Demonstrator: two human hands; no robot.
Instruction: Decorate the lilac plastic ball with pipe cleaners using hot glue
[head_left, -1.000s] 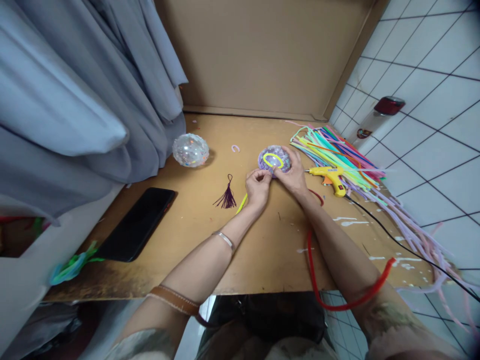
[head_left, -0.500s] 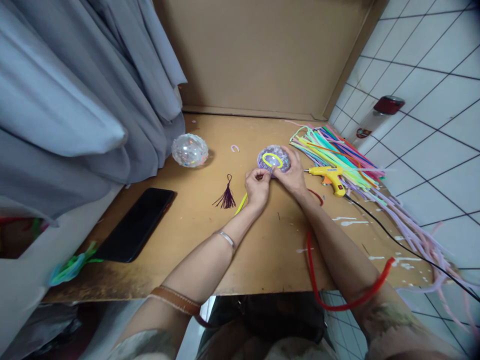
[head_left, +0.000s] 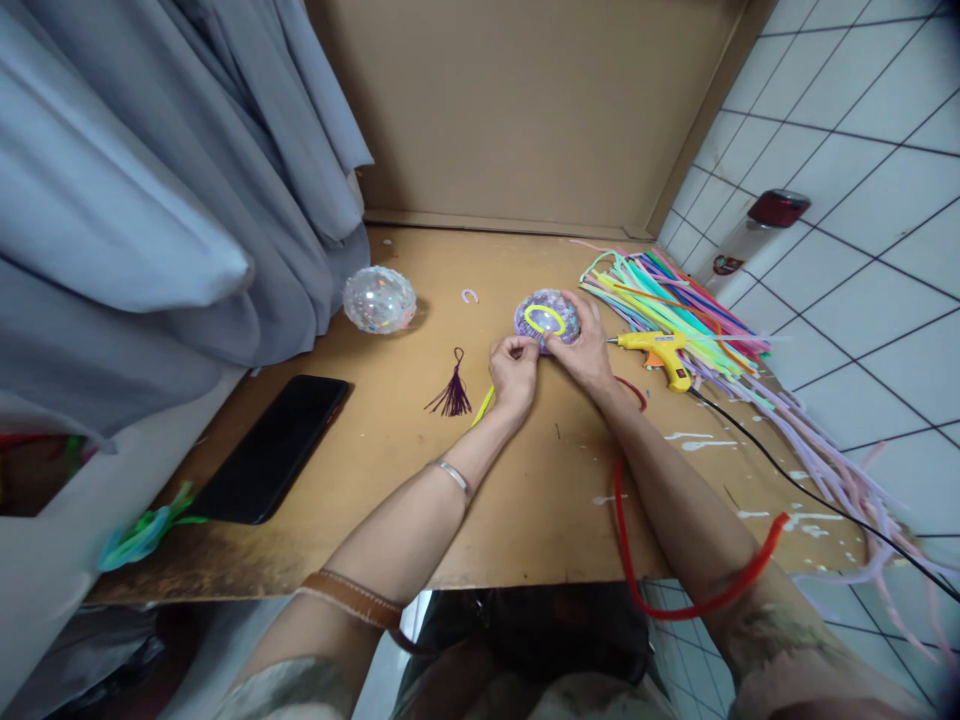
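Over the bench (head_left: 405, 450), the ball (head_left: 546, 318) is clasped by the right hand (head_left: 589, 345), fingers curled (the far ones partly hidden). Its near edge is pinched by the left hand (head_left: 514, 374), whose fingertips are hardly distinguishable.

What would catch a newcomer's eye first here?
Probably the purple ball with a bright yellow ring on it, mid-table, with the right hand around its side and the left hand at its near edge. Next comes the pile of colourful strips by the tiled wall, with a yellow glue gun at its near side. Left of the hands sits a clear, speckled ball.
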